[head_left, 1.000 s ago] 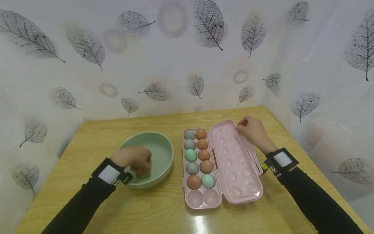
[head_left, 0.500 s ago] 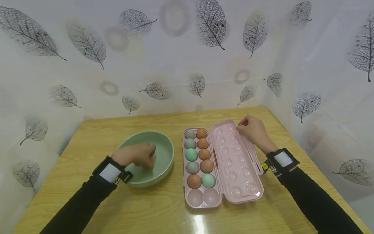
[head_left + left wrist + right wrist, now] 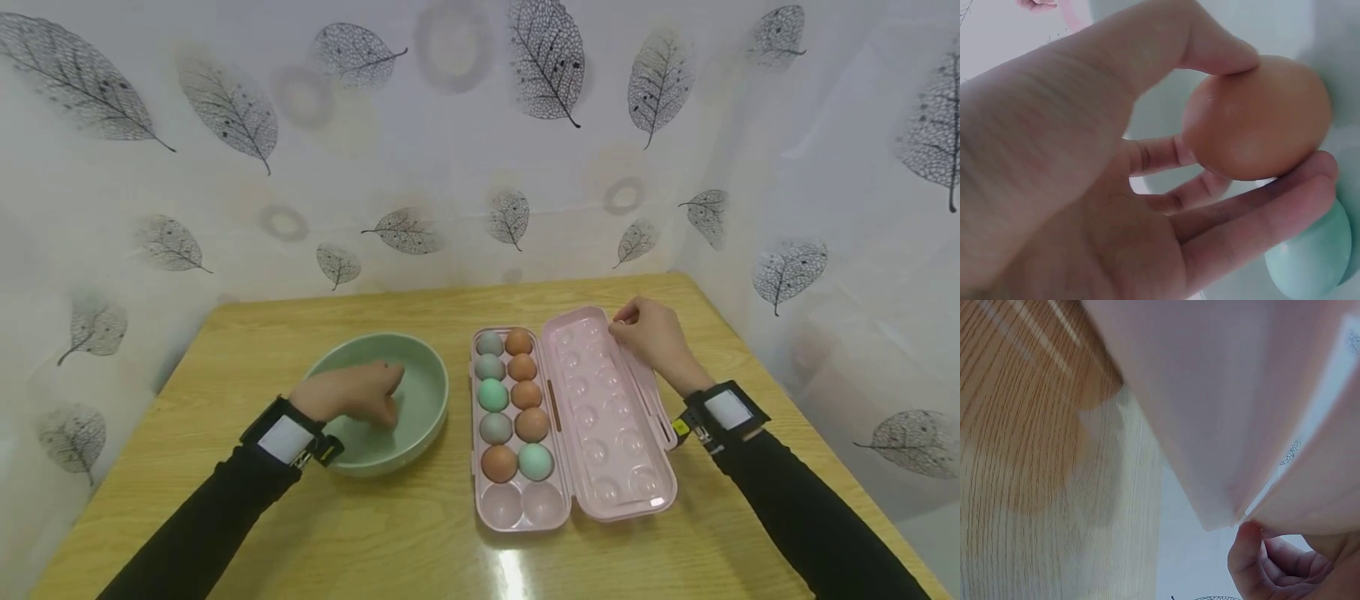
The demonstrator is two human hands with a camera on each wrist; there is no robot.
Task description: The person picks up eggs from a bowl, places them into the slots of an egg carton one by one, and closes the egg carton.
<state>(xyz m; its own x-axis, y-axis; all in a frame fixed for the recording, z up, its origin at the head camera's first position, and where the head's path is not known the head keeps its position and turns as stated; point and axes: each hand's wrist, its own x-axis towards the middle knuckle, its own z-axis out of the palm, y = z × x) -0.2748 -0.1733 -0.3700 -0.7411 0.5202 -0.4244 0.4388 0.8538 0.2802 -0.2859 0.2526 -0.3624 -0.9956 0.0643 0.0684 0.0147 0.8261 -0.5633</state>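
My left hand (image 3: 356, 393) reaches down into a pale green bowl (image 3: 423, 400). In the left wrist view it holds a brown egg (image 3: 1266, 119), thumb on one side and fingers on the other. A mint-green egg (image 3: 1313, 250) lies in the bowl beside those fingers. My right hand (image 3: 651, 335) pinches the far outer edge of the pink lid (image 3: 592, 408) of an egg box. The base of the egg box (image 3: 521, 507) carries two columns of brown, grey and mint-green eggs. Its two nearest cups show bare pink plastic.
A wooden table (image 3: 360, 542) supports the bowl and the egg box, with a gap of tabletop between them. A pale, leaf-printed curtain (image 3: 450, 167) rises behind the table and along both sides.
My left hand has shifted slightly right and farther away inside the bowl. The right hand stays at the lid's edge. The eggs in the box keep their places.
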